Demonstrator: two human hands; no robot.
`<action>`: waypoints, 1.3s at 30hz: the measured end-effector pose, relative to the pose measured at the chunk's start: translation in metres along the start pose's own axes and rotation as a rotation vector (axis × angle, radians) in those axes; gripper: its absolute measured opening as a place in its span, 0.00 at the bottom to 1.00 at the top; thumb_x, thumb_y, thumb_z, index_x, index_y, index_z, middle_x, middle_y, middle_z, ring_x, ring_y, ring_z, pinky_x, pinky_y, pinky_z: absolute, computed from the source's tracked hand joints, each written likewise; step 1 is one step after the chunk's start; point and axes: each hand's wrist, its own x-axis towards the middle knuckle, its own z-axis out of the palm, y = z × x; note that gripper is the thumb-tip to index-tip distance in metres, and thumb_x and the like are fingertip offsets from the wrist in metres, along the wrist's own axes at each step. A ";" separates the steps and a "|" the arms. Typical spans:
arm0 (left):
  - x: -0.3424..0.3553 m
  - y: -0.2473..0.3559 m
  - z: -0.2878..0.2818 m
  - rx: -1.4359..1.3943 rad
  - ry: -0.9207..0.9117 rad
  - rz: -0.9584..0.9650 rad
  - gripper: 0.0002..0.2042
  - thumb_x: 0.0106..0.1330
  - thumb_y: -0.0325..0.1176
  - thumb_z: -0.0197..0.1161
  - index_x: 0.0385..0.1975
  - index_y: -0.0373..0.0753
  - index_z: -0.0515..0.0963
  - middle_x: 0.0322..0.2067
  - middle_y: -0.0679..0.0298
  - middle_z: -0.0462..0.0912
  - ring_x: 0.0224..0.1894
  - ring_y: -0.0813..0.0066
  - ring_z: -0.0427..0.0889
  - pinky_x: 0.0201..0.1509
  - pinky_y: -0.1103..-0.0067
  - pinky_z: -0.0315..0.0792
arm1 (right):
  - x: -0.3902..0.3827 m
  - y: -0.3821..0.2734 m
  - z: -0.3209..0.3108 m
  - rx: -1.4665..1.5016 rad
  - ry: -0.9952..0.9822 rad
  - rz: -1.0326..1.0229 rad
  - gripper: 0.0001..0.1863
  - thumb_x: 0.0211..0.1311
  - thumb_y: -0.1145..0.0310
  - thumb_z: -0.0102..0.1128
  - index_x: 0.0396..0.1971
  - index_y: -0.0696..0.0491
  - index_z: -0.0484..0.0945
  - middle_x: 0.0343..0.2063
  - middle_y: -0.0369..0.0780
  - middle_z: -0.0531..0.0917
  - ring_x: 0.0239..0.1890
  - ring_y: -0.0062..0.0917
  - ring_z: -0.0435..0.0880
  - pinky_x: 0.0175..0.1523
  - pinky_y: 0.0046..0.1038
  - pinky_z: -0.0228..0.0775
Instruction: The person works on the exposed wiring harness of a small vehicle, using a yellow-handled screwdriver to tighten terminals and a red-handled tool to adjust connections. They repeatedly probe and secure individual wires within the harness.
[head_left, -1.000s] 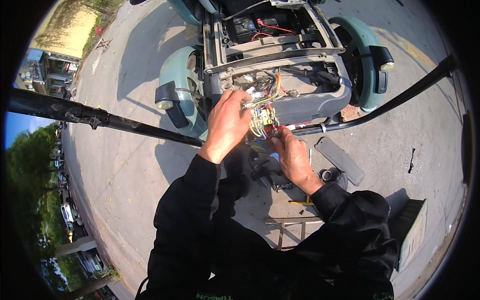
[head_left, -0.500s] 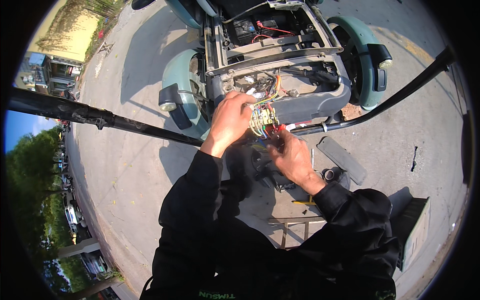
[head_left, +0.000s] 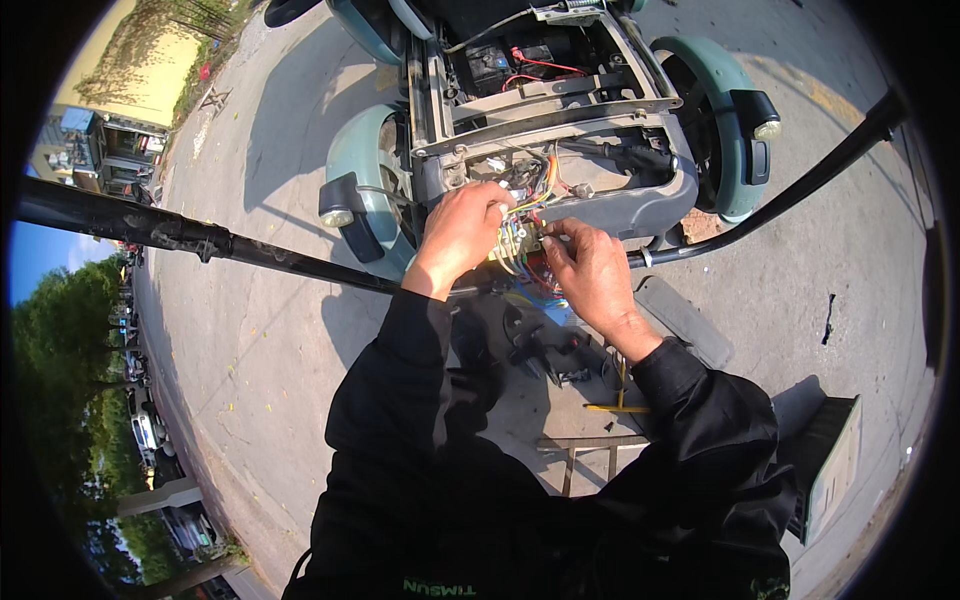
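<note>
In front of me a bundle of coloured wires (head_left: pixel 543 190) comes out of the rear of a partly stripped vehicle (head_left: pixel 560 128). The wires run to a small yellowish connector block (head_left: pixel 517 243) between my hands. My left hand (head_left: pixel 458 235) is closed at the block's left side, its fingertips curled among the wires; what they grip is hidden. At the right side of the block, my right hand (head_left: pixel 597 275) has thumb and forefinger pinched together on a thin wire. Several red and blue wires (head_left: pixel 545 290) hang below the block.
Black bars (head_left: pixel 290 262) stretch out to both sides of the vehicle. Teal fenders (head_left: pixel 712 130) with lamps flank it, and a battery (head_left: pixel 505 62) sits farther in. On the ground lie a grey panel (head_left: pixel 690 320), a yellow-handled tool (head_left: pixel 618 407) and a dark box-like piece (head_left: pixel 828 465).
My right hand has moved up from the wires below the connector block to its right edge, and its fingers have closed there. The left hand has barely moved. The block appears slightly turned.
</note>
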 end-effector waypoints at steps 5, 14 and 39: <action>0.000 -0.005 0.003 0.039 0.013 0.022 0.09 0.69 0.29 0.64 0.44 0.35 0.84 0.40 0.52 0.85 0.39 0.55 0.85 0.45 0.67 0.77 | 0.029 0.006 0.010 0.095 -0.050 -0.001 0.12 0.67 0.68 0.65 0.46 0.57 0.88 0.34 0.48 0.90 0.38 0.33 0.92 0.47 0.30 0.80; -0.004 0.003 -0.010 -0.010 -0.017 -0.048 0.08 0.62 0.30 0.70 0.40 0.38 0.87 0.34 0.55 0.82 0.34 0.59 0.83 0.42 0.69 0.77 | 0.049 0.012 0.019 0.149 -0.129 0.111 0.14 0.62 0.66 0.69 0.44 0.57 0.90 0.34 0.46 0.92 0.37 0.27 0.92 0.48 0.30 0.80; -0.005 0.024 0.006 0.195 0.132 -0.139 0.06 0.54 0.33 0.70 0.26 0.38 0.88 0.34 0.54 0.87 0.39 0.49 0.87 0.47 0.64 0.80 | 0.082 0.022 0.031 0.183 -0.181 0.216 0.17 0.44 0.61 0.76 0.34 0.56 0.92 0.33 0.49 0.91 0.41 0.37 0.92 0.52 0.35 0.82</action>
